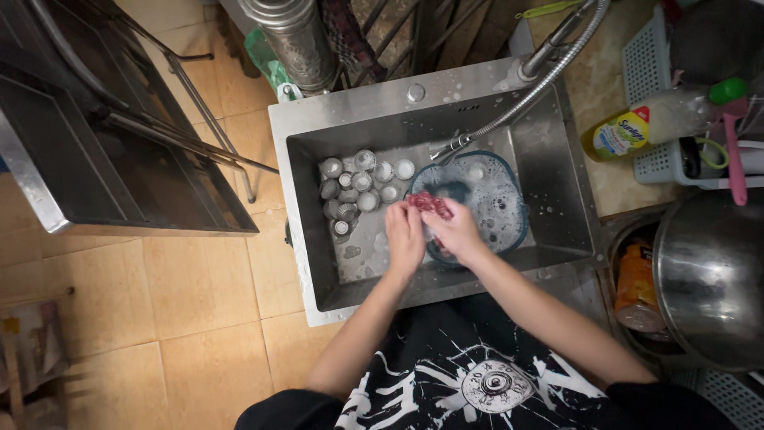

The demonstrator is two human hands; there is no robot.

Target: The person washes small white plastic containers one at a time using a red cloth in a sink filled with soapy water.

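— Where does the red scrubbing pad (430,204) sit?
— Over the near-left rim of the soapy glass bowl (497,195) in the steel sink (557,159), just beyond both hands.
— Who has it?
— The left hand (405,237) and right hand (454,232) meet, fingers closed on it together; the small metal cups (358,187) lie left.

A red scrubbing cloth (430,204) is held bunched over the near left rim of a clear bowl (497,199). The bowl is filled with soapy water and is set at the right of the sink.
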